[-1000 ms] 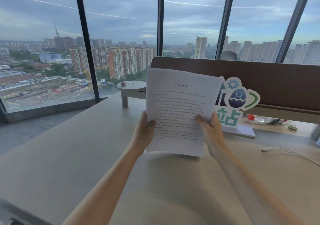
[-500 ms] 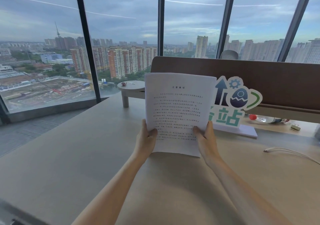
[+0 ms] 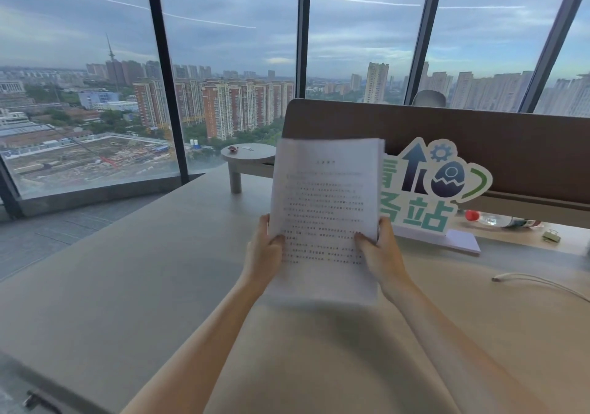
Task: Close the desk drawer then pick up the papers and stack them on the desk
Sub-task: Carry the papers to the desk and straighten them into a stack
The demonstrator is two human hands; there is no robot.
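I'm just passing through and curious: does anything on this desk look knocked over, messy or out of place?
One thing: a clear bottle with a red cap lies on its side behind the sign, not standing. A loose white cable trails across the desk. The papers are held upright by the left hand and right hand.

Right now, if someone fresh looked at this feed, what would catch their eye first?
The papers, held upright at the centre over the desk, left hand and right hand each in a grip on a lower side edge. Next, the cut-out sign standing just right of them against the brown divider. Behind everything, tall windows show a city skyline.
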